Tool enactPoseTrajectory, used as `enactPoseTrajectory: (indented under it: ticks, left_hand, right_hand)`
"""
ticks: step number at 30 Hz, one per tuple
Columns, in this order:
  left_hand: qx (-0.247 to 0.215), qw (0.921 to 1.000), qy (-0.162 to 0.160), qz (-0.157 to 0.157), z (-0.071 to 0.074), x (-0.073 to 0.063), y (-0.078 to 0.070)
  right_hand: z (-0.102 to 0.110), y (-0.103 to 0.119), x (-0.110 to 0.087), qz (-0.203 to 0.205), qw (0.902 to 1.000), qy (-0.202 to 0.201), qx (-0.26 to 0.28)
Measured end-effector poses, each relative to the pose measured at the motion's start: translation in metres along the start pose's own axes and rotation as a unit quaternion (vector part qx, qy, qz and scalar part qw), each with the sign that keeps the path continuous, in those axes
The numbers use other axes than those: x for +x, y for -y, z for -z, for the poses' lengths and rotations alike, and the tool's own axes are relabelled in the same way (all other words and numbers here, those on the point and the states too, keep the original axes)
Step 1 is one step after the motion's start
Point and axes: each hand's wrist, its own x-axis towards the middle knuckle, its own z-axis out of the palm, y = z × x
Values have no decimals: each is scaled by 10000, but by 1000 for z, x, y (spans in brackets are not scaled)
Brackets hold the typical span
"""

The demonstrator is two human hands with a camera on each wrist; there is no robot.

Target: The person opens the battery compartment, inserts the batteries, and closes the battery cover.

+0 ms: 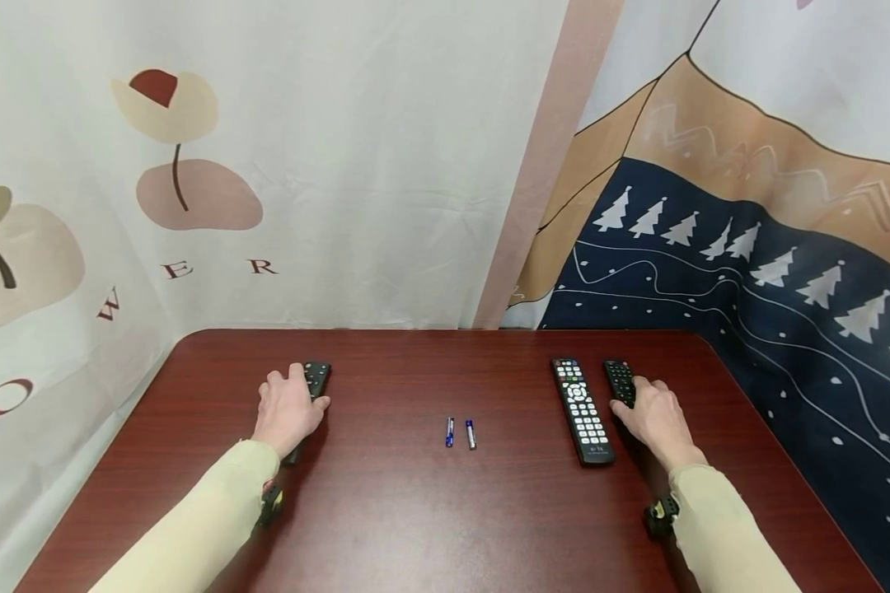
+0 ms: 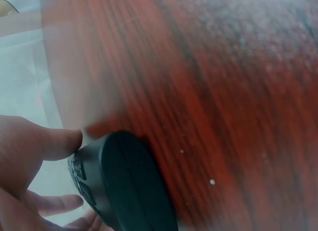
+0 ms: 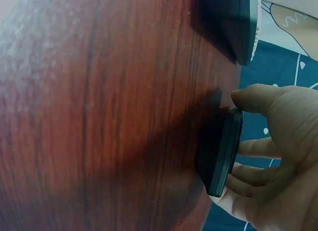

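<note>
So there's a wide reddish-brown wood-grain desk with 3 remotes on show, and a person in pale yellow-green sleeves has a hand on 2 of them.

The left hand is gripping a long black plastic remote with small buttons on the left part of the desk. In the left wrist view the thumb is on 1 edge and the fingers come round the other side, so it's a narrow hold. Most of the button side is covered in the head view, just the far end and a bit of the near end peek out.

The right hand is holding a smaller, slim black remote with tiny buttons over on the right, thumb on 1 side, fingers curled along the other. Can't tell if either held remote is slightly off the wood.

Just left of that is a long black remote with white buttons, lying face up at a slight slant, nobody touching it.

Between the hands, well apart from both, are 2 little cylindrical batteries, a mostly blue battery and a blue-and-silver battery, side by side but not touching.
</note>
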Motion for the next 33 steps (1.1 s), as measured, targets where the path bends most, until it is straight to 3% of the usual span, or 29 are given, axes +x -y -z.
enactPoseTrajectory:
  ticks: [15, 33]
  left_hand:
    - [356, 9984, -348, -264, 1, -3, -6]
    - [435, 9900, -1008, -889, -4, -12, -18]
  right_hand:
    - [3, 1, -1, -130, 9997, 9, 205]
    - [12, 22, -11, 31, 9961, -478, 737]
